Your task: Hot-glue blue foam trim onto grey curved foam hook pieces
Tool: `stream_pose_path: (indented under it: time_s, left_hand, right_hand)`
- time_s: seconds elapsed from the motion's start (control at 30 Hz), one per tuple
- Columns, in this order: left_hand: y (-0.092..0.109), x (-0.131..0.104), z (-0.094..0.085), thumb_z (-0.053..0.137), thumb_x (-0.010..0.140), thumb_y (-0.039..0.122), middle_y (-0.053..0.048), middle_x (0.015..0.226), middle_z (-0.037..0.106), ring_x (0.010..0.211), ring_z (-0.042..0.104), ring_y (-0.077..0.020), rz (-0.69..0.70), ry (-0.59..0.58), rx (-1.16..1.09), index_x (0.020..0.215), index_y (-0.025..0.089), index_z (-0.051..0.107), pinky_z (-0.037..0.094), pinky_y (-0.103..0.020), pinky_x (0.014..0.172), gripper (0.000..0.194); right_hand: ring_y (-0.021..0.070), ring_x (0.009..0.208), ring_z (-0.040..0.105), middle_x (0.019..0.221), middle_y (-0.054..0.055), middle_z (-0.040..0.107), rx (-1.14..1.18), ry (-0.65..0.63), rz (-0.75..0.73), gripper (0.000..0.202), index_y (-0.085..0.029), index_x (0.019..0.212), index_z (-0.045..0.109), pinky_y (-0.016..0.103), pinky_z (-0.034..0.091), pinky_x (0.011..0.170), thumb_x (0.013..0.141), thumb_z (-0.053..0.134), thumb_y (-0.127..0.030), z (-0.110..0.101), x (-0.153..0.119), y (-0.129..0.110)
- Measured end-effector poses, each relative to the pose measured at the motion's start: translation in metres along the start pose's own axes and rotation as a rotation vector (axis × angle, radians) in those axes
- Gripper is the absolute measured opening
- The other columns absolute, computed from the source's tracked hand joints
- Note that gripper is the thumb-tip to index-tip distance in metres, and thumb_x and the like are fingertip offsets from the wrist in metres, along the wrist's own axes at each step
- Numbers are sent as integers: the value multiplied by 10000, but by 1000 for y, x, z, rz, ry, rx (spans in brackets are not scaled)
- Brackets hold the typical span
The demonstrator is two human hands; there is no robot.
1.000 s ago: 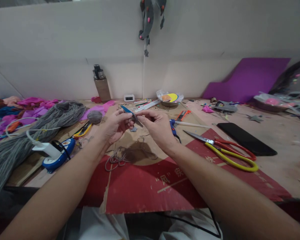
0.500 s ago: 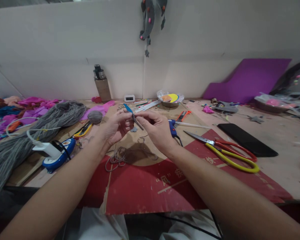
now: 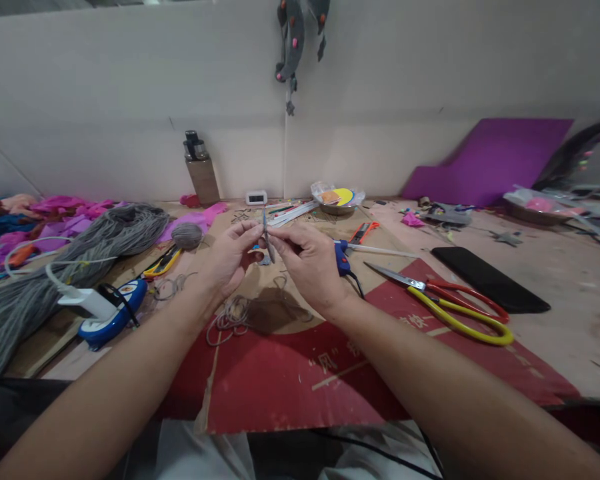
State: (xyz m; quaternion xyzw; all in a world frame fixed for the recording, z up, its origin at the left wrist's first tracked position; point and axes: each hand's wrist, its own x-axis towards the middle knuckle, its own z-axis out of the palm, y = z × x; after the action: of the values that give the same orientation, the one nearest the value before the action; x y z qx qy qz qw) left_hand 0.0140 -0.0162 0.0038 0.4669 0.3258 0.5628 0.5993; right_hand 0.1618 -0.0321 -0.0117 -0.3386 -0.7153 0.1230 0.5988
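Above a sheet of red and brown cardboard (image 3: 270,380), my left hand (image 3: 230,257) and my right hand (image 3: 310,267) meet at a thin, flat blue-grey piece (image 3: 271,249). Both hands pinch it between thumb and fingers, and it stands nearly edge-on to me, so its face and exact kind are hidden. A loose tangle of grey yarn (image 3: 233,317) lies on the cardboard below. Just right of my right hand is a blue glue gun (image 3: 342,259) with a white glue stick in its back.
Scissors (image 3: 430,288) with red and yellow handles lie at right, beside a black phone (image 3: 487,279). Grey yarn hanks (image 3: 115,247), a yellow cutter (image 3: 163,261) and a blue power strip (image 3: 113,317) are at left. A bowl (image 3: 337,208) stands near the wall.
The blue-grey piece has turned from showing its blue face to nearly edge-on and upright. Both hands keep their pinch on it; the view has shifted slightly.
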Motion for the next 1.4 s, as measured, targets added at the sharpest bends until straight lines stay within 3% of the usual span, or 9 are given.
stream_pose_path:
  time_s: [0.3, 0.47, 0.6, 0.77, 1.07, 1.4]
  left_hand:
    - [-3, -1, 3, 790, 670, 285, -41, 818, 684, 742, 629, -144, 68, 6, 42, 829, 156, 712, 470, -247, 609, 219]
    - [-4, -2, 3, 807, 651, 280, -47, 834, 707, 746, 618, -126, 100, 10, 69, 828, 167, 747, 451, -224, 620, 218]
    - [-5, -3, 3, 815, 647, 282, -26, 845, 700, 752, 605, -108, 91, 87, 96, 784, 181, 731, 460, -216, 653, 189]
    - [-6, -4, 4, 823, 637, 285, -14, 825, 675, 792, 631, -141, 64, 81, 32, 760, 170, 676, 527, -326, 766, 223]
    - [-7, -4, 4, 783, 669, 227, 7, 751, 662, 729, 639, -136, 64, 54, -43, 757, 164, 601, 552, -340, 719, 211]
    - [-5, -7, 6, 777, 657, 261, 9, 717, 626, 672, 603, -118, 147, 100, 93, 724, 157, 594, 545, -287, 645, 220]
  right_hand:
    - [173, 838, 615, 866, 33, 680, -110, -5, -23, 209, -275, 995, 739, 331, 494, 790, 912, 560, -206, -2, 2, 4]
    - [175, 835, 617, 869, 44, 677, -120, 1, -35, 199, -249, 980, 741, 330, 497, 791, 917, 555, -216, -3, 3, 5]
    - [174, 829, 613, 867, 42, 675, -127, -21, -36, 193, -252, 991, 737, 331, 494, 788, 920, 559, -231, -2, 2, 5]
    - [172, 807, 601, 837, 29, 660, -137, -22, -33, 198, -268, 988, 736, 327, 488, 761, 918, 555, -229, -2, 1, 5]
    - [173, 814, 605, 842, 38, 666, -140, -32, -65, 195, -245, 979, 733, 331, 484, 763, 916, 552, -210, -2, 1, 2]
    - [156, 769, 592, 813, 28, 659, -162, -29, -57, 161, -235, 951, 729, 304, 468, 729, 905, 575, -223, -3, 0, 0]
